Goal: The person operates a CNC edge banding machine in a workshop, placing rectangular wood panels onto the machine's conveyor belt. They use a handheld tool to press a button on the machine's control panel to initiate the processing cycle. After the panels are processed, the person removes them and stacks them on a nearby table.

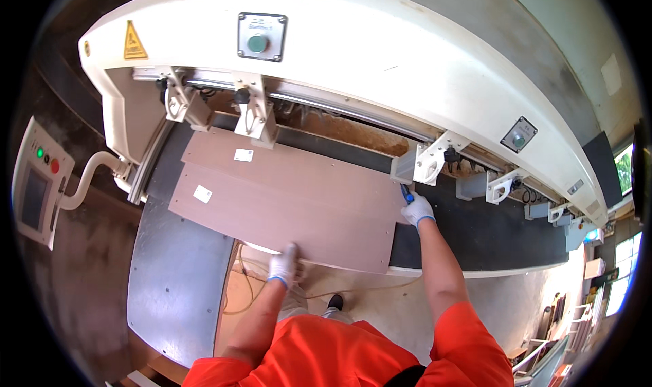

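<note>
Two flat brownish-pink panels lie overlapping on the machine's dark bed. The far panel (319,166) and the near panel (285,210) each carry a small white label toward the left end. My left hand (284,263), in a white glove with a blue cuff, is at the near panel's front edge; motion blurs its fingers, so its grip is unclear. In a matching glove, my right hand (418,210) is closed around a small blue tool (407,193) of a kind I cannot make out. It is beside the panels' right end, close under a white clamp bracket (429,163).
A white machine beam (333,34) arches over the bed, with several brackets hanging from its rail. A control panel (39,183) with a screen and buttons stands at the left. A grey side table (176,285) adjoins the bed, and a yellowish hose (367,289) lies on the floor.
</note>
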Demonstrator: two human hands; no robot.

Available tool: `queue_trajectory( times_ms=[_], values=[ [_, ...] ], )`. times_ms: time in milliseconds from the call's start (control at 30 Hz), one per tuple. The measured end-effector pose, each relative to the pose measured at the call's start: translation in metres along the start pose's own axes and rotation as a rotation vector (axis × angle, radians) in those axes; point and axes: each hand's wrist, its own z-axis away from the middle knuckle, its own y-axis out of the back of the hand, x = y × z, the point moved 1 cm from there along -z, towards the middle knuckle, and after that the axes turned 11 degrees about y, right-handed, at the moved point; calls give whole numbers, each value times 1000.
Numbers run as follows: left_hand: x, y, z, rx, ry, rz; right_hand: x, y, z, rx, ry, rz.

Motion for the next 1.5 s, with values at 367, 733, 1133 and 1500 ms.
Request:
queue_trajectory(
  times_ms=[367,733,1133,1500],
  values=[
    [62,3,-18,19,-3,11,-7,10,-33,-67,27,11],
    [78,-19,-43,-26,88,-29,7,21,50,50,49,48],
    [70,-17,-44,-52,-45,32,-88,55,238,438,-86,-601],
    [69,-10,-60,-121,-30,-25,-96,179,224,914,61,-823]
  ],
)
